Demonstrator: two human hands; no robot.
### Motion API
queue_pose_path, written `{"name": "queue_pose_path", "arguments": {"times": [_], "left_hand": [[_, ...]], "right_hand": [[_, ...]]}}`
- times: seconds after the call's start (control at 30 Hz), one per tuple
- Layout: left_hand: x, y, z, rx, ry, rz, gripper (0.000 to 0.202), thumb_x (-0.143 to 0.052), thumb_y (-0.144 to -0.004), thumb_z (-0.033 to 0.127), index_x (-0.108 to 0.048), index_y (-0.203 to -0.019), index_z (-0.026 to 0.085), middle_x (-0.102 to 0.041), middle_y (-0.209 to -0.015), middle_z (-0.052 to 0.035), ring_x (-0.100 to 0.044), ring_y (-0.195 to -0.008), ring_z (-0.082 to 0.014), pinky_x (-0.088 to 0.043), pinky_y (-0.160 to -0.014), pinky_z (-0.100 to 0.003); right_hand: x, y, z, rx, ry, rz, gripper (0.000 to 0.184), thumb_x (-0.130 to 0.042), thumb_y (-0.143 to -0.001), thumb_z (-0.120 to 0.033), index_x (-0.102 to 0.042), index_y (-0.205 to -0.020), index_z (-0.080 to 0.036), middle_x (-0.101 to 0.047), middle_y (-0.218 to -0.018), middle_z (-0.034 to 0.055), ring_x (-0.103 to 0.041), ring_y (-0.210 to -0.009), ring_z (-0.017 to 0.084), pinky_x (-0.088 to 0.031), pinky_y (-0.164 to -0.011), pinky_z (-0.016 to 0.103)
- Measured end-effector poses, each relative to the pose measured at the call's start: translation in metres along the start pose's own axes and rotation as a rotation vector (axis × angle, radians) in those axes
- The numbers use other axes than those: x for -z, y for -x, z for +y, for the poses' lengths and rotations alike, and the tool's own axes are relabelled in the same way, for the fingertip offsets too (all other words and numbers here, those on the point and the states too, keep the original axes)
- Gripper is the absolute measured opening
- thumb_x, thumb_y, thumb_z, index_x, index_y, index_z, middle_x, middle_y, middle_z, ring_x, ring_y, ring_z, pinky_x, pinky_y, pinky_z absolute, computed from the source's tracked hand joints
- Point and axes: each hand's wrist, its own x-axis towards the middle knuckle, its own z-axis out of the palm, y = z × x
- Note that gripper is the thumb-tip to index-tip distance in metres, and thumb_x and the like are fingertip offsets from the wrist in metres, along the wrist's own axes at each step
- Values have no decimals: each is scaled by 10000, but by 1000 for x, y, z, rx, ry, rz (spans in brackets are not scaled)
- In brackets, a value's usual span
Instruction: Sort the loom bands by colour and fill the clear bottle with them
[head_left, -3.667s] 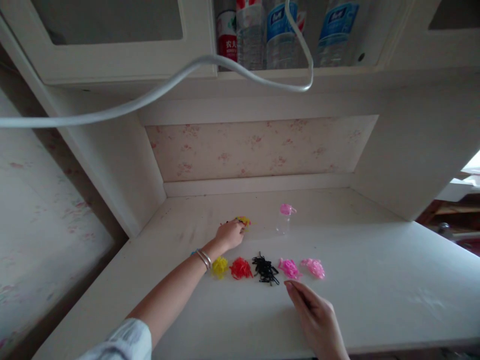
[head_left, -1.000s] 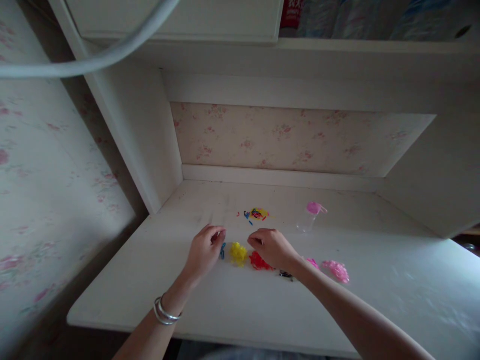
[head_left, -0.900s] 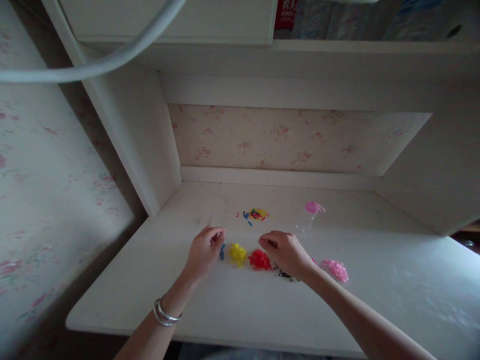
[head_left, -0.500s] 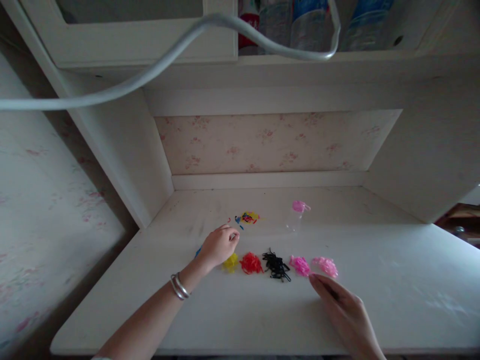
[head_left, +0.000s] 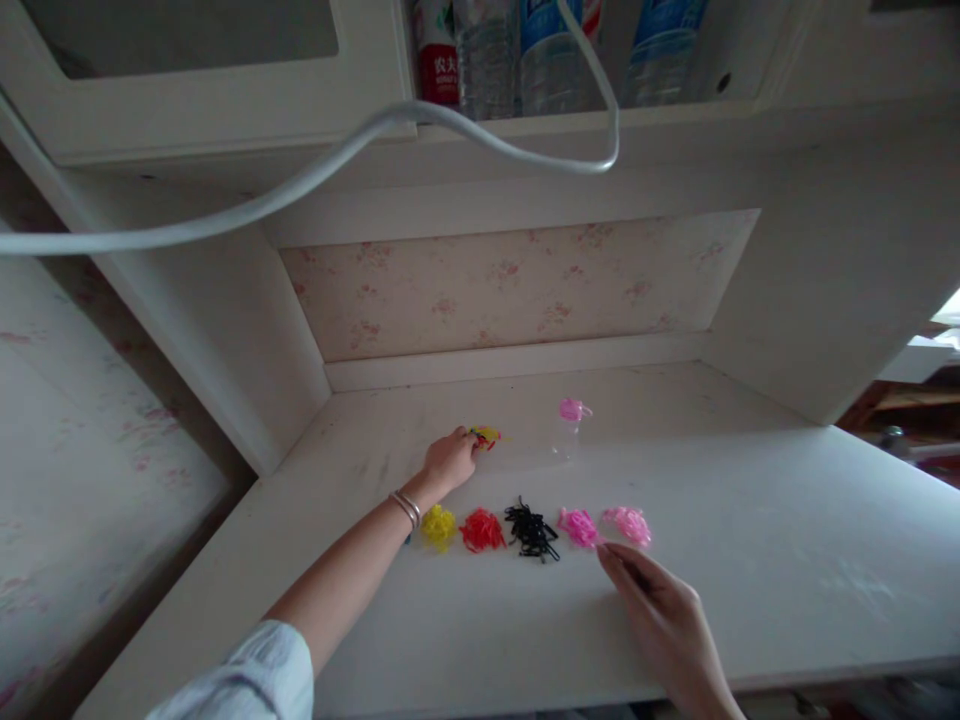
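Note:
My left hand (head_left: 452,458) reaches over the table with curled fingers, the tips at a small mixed pile of colourful rubber bands (head_left: 487,437). What the fingers pinch, if anything, is hidden. My right hand (head_left: 664,610) is closed in a pinch at the near edge of the magenta rubber bands (head_left: 578,527); I cannot make out what is in it. Sorted piles lie in a row: yellow bands (head_left: 438,527), red bands (head_left: 482,530), black bands (head_left: 532,530) and light pink bands (head_left: 628,525). A bit of blue shows behind my left wrist.
A clear bottle (head_left: 566,440) with a pink lid stands upright behind the row on the white table (head_left: 750,560). A white cable (head_left: 330,165) hangs across the upper view. Several bottles (head_left: 546,65) sit on the shelf above. Side panels and a papered back wall enclose the table.
My left hand has moved forward from above the yellow pile to the mixed pile. My right hand stays pinched by the magenta bands. The view has shifted slightly.

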Motion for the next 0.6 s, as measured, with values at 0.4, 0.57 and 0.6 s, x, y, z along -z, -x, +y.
{"name": "queue_pose_path", "arguments": {"times": [0.4,0.57,0.6], "left_hand": [[-2,-6,-3,-38,73,30,210,-453,-873,247,-650,-928,201,-620,-1023,-68,-610,-888,-175,-458,-792,-274],[14,9,-7,-68,126,84,224,-422,-889,248,-637,-926,195,-613,-1013,-49,-591,-912,-154,-439,-827,-253],[17,15,-9,-73,134,94,227,-416,-893,256,-632,-928,192,-610,-1010,-50,-591,-903,-154,-439,-819,-254]], "right_hand": [[-2,0,0,8,34,-22,392,-593,-759,-488,-702,-893,-136,-633,-665,25,-515,-526,124,-379,-446,187],[-2,0,-3,-5,59,-32,368,-603,-754,-474,-708,-888,-147,-668,-749,35,-581,-651,154,-431,-546,184],[-2,0,-3,-13,56,-35,368,-604,-753,-474,-709,-887,-148,-669,-749,34,-584,-657,155,-436,-555,184]]}}
